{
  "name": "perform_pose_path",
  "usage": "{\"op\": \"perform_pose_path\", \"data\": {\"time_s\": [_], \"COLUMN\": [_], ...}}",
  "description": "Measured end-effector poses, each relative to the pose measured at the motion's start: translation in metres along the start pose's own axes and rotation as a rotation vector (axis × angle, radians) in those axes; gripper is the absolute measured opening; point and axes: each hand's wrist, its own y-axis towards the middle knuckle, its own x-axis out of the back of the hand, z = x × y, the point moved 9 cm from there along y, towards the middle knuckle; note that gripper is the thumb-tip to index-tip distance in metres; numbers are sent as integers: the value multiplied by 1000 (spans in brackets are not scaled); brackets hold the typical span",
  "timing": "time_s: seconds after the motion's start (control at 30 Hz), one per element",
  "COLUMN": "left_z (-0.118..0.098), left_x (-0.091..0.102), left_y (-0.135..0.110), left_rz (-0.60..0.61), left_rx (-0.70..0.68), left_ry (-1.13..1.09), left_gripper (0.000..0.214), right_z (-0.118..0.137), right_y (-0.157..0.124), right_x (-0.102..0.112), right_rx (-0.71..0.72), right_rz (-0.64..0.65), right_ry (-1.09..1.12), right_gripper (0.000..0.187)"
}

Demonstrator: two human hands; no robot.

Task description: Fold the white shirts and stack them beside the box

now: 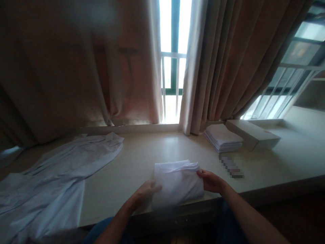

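At lower centre of frame: one folded white cloth [177, 184], between my left hand [147, 191] and right hand [212, 182], each pinching a side edge.

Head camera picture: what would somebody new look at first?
Probably the bright window, shining at top centre through a gap between the dark curtains. Next, maybe the folded white cloth at the near table edge, with the left hand and right hand at its sides. A big crumpled cloth also spreads across the table's left.
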Motion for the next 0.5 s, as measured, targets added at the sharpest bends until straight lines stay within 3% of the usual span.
{"op": "perform_pose_path", "data": {"time_s": [0.13,0.3,0.5], "left_z": [-3,-11,-4], "left_x": [-11,8,9], "left_y": [-2,7,12], "left_rz": [76,-92,-157], "left_rx": [-17,-133,-84], "left_ry": [-134,-241,-243], "left_gripper": [50,43,50], "right_z": [-6,-13,4], "right_y": [4,13,24], "right_x": [3,17,20], "right_rx": [-101,-176,3], "right_rz": [20,-50,-220], "right_ry": [-32,-135,-341], "right_gripper": [48,50,46]}}
